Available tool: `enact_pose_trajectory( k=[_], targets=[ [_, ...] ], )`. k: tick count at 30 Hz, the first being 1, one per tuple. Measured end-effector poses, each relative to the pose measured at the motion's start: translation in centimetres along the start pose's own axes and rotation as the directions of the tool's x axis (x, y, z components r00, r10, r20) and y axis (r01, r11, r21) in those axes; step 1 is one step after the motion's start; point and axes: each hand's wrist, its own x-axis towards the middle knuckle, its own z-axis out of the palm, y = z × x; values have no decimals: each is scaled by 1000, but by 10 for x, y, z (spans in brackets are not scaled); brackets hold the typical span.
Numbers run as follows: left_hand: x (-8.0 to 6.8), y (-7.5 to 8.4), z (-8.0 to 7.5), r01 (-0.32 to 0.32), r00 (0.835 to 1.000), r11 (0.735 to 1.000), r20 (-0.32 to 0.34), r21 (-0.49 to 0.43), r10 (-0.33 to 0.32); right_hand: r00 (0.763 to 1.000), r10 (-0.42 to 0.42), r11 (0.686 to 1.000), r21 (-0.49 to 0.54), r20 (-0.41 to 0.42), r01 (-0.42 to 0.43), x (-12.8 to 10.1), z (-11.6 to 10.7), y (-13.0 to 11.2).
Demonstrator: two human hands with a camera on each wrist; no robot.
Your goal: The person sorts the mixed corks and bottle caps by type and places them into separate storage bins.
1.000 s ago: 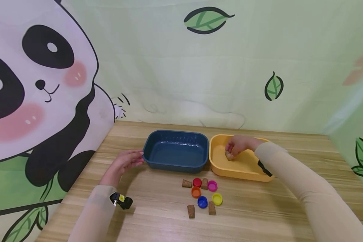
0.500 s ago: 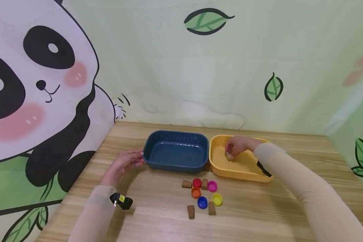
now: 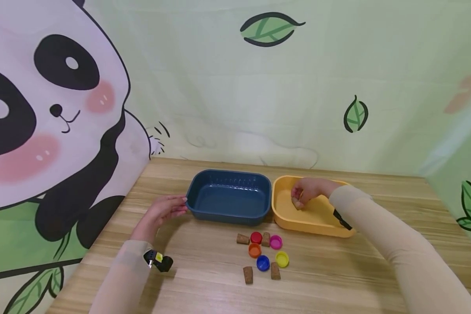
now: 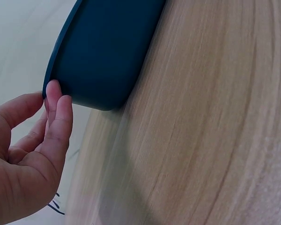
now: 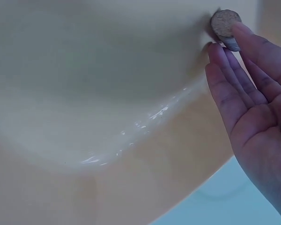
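Note:
In the head view, my right hand (image 3: 307, 190) reaches down into the yellow tray (image 3: 312, 228). It holds a cork (image 5: 226, 23) between the thumb and fingertips, low over the tray's floor near its left side. The right wrist view shows the cork's round end, with the thumb tip against it. My left hand (image 3: 165, 210) is at the left end of a dark blue tray (image 3: 227, 218). Seen from the left wrist, its fingertips (image 4: 63, 105) touch the tray's rim and outer wall, the fingers loosely extended.
Loose on the wooden table (image 3: 204, 279) in front of the trays lie several corks (image 3: 248, 275) and several bottle caps, among them a red cap (image 3: 256, 237), a blue cap (image 3: 263, 263) and a yellow cap (image 3: 281, 259). The two trays stand side by side before a panda-print backdrop (image 3: 235, 87).

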Motion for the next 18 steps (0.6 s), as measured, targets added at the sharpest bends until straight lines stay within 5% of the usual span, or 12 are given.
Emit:
enact_pose_trajectory(
  k=[7,15,18],
  targets=[
    [4,-5,0,-9,1000,1000,13,-1,9,999,-24,1000,7,33,24,0,-1,4],
    [3,-3,1,-15,1000,1000,14,3,15,984,-171,985,15,48,170,61,2,104],
    [2,-2,-1,-18,1000,1000,13,1,18,994,-108,994,17,25,107,33,-10,72]
  ],
)
